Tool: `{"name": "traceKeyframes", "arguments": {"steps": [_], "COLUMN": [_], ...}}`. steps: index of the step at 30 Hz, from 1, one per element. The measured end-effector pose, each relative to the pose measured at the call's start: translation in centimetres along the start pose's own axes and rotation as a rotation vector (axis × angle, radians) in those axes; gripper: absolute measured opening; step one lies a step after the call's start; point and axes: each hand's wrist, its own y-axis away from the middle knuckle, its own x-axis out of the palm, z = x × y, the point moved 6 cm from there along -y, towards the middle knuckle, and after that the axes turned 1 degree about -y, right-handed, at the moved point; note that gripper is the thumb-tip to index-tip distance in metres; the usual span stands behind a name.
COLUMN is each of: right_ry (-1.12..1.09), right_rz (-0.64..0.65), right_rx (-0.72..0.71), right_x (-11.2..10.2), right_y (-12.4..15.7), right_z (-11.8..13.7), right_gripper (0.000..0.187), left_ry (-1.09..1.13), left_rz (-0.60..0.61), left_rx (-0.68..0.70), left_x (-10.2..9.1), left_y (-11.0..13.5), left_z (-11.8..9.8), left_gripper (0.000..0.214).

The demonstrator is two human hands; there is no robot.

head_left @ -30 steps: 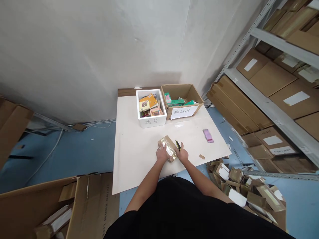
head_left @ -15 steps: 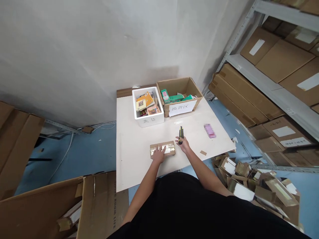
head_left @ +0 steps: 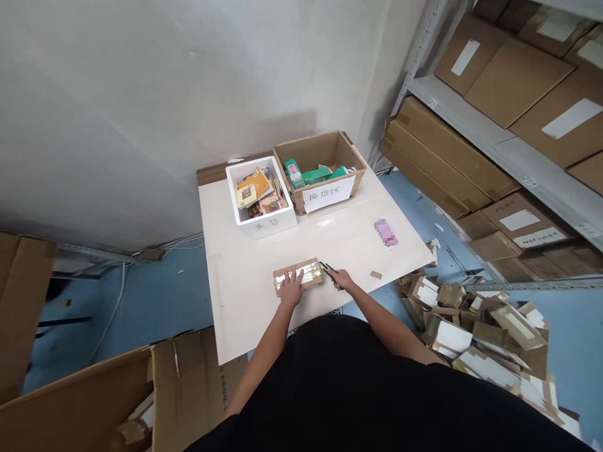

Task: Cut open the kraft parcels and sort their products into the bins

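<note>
A small taped cardboard parcel (head_left: 306,274) lies flat on the white table (head_left: 245,295). My left hand (head_left: 291,289) rests on top of it with the fingers spread, pressing it down. My right hand (head_left: 343,280) is closed round a yellow-and-black utility knife (head_left: 328,272), whose tip sits at the parcel's right end.
At the table's back stand a white foam box (head_left: 262,220) of colourful packets and a brown carton (head_left: 325,164) with green boxes and a paper label. A pink item (head_left: 385,231) and a cardboard scrap (head_left: 375,274) lie to the right. Opened cartons are heaped on the floor (head_left: 475,333); shelving with boxes (head_left: 509,150) is on the right.
The parcel was turned to lie crosswise under my left hand. My right hand picked up the knife, raised it, then brought it down to the parcel's right end.
</note>
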Motion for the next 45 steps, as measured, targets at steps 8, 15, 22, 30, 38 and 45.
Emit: {"name": "traceKeyframes", "arguments": {"steps": [8,15,22,30,38,45], "right_ry": [-0.022,0.093,0.041,0.087,0.166,0.25], "right_rz": [-0.003,-0.038,-0.059,-0.009,0.007,0.047], "right_rx": [-0.048,-0.057,-0.012,-0.059,-0.057,-0.07], "right_x": [0.4,0.2,0.6,-0.1,-0.2,1.0], "right_y": [0.0,-0.3,-0.2,0.1,1.3,3.2], "right_z": [0.2,0.5,-1.2,0.3,-0.4,-1.6], "right_gripper": [0.056,0.053,0.053,0.054,0.054,0.055], "left_ry": [0.041,0.056,0.044,0.016,-0.004,0.031], "left_rz": [-0.037,-0.047,-0.034,-0.039,-0.035,-0.055], "left_rx": [0.003,0.008,-0.006,-0.011,-0.022,-0.023], "left_x": [1.0,1.1,1.0,0.7,0.4,-0.4], "left_y": [-0.5,-0.6,-0.4,-0.2,0.1,0.5], "left_z": [0.2,0.2,0.0,-0.3,-0.5,-0.8], "left_gripper": [0.071,0.07,0.072,0.073,0.072,0.071]}}
